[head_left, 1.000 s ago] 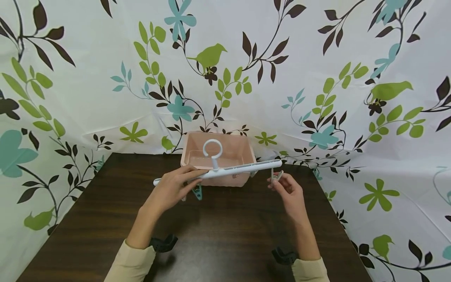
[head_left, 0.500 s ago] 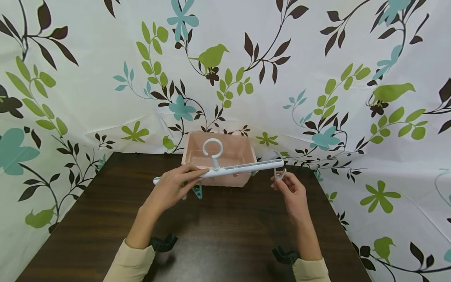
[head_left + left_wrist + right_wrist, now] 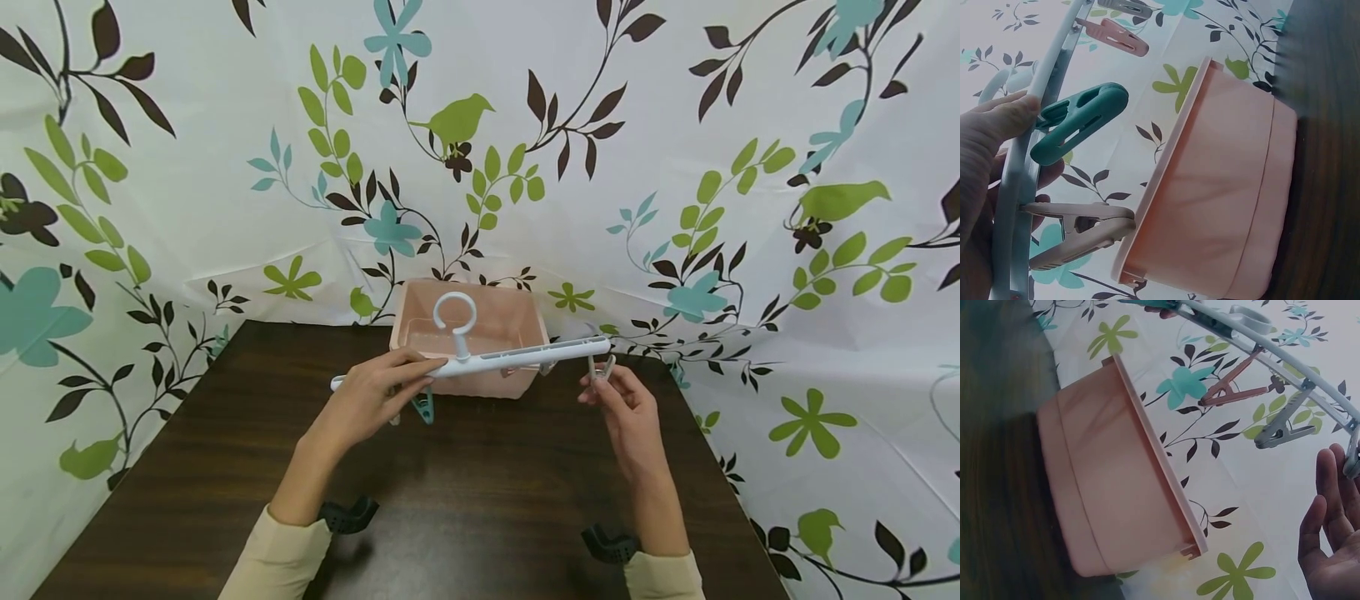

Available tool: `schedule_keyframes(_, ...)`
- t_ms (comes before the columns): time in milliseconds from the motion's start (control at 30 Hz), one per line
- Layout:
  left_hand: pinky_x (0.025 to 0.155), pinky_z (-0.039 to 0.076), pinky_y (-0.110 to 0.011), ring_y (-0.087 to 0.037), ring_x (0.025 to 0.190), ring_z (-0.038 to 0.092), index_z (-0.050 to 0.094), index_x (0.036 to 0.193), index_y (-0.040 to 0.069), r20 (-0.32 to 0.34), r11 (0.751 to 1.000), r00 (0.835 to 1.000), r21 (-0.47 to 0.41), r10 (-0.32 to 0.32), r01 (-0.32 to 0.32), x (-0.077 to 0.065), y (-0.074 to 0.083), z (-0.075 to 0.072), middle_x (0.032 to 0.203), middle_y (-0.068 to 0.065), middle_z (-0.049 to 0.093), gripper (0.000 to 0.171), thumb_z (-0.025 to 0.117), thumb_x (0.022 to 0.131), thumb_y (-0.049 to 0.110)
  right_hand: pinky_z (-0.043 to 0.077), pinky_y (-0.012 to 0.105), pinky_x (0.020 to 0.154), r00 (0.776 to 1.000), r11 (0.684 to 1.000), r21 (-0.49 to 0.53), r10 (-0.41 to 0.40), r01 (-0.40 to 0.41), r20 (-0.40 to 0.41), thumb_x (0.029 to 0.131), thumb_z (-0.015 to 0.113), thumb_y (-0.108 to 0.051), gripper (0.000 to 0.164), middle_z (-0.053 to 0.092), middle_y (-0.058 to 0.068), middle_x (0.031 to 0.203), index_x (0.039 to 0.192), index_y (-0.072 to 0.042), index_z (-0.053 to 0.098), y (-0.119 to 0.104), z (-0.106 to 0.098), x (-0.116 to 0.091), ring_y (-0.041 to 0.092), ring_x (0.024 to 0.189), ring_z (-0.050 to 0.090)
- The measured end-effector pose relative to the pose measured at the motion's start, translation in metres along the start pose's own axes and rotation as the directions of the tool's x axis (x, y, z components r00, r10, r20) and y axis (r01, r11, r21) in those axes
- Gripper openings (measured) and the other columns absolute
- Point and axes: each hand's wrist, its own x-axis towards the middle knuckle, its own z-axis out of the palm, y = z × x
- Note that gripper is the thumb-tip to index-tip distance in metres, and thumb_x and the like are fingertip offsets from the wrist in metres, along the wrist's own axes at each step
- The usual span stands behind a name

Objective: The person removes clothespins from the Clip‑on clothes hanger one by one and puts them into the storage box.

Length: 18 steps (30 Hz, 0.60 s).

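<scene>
A white clip hanger (image 3: 517,358) with a round hook (image 3: 455,312) is held up in front of a pink basket. My left hand (image 3: 375,392) grips its bar left of the hook. Beside that hand hang a teal clothespin (image 3: 1082,122) and a beige clothespin (image 3: 1082,231). My right hand (image 3: 628,408) pinches a pale clothespin (image 3: 602,368) under the bar's right end; in the right wrist view only part of that clothespin shows, at the edge. Between the hands, a pink clothespin (image 3: 1232,384) and a grey clothespin (image 3: 1285,425) hang from the bar.
The pink basket (image 3: 491,385) stands at the back of the dark wooden table (image 3: 480,500), just behind the hanger. A white cloth (image 3: 225,208) printed with leaves and birds covers the walls on all sides.
The head view has turned slightly left, so everything sits a little further right in it. My right hand and the pale clothespin have shifted slightly right; both grips look the same.
</scene>
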Motion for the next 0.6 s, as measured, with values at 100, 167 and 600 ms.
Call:
schedule_keyframes(100, 0.065, 0.051, -0.024, -0.003, 0.079, 0.058, 0.074, 0.141, 0.025, 0.003, 1.0, 1.0, -0.019, -0.022, 0.022, 0.0003, 0.0005, -0.0003, 0.113, 0.004, 0.073, 0.046, 0.081, 0.097, 0.012, 0.059, 0.026, 0.09, 0.999, 1.0, 0.027, -0.004, 0.003, 0.032, 0.114, 0.054, -0.011, 0.02, 0.074, 0.0, 0.108, 0.13, -0.001, 0.063, -0.0018, -0.0012, 0.0008, 0.014, 0.089, 0.072)
schedule_keyframes(167, 0.065, 0.051, -0.024, -0.002, 0.078, 0.058, 0.074, 0.14, 0.026, 0.005, 0.999, 0.999, -0.024, -0.034, 0.034, 0.0005, 0.0005, -0.0007, 0.113, 0.005, 0.073, 0.046, 0.082, 0.097, 0.012, 0.06, 0.027, 0.09, 0.999, 0.999, 0.051, -0.009, 0.007, 0.043, 0.115, 0.052, -0.012, 0.022, 0.074, 0.001, 0.107, 0.13, -0.001, 0.063, -0.0024, -0.0017, 0.0015, 0.014, 0.088, 0.072)
schedule_keyframes(600, 0.069, 0.055, -0.028, -0.003, 0.079, 0.062, 0.074, 0.14, 0.024, 0.015, 0.997, 0.998, -0.03, -0.065, 0.065, -0.0001, 0.0018, -0.0022, 0.121, 0.002, 0.073, 0.044, 0.083, 0.097, 0.016, 0.059, 0.026, 0.082, 0.99, 0.962, 0.273, -0.018, -0.021, 0.138, 0.117, 0.042, -0.009, 0.029, 0.075, 0.005, 0.104, 0.131, 0.001, 0.066, -0.0024, -0.0015, 0.0035, 0.015, 0.085, 0.069)
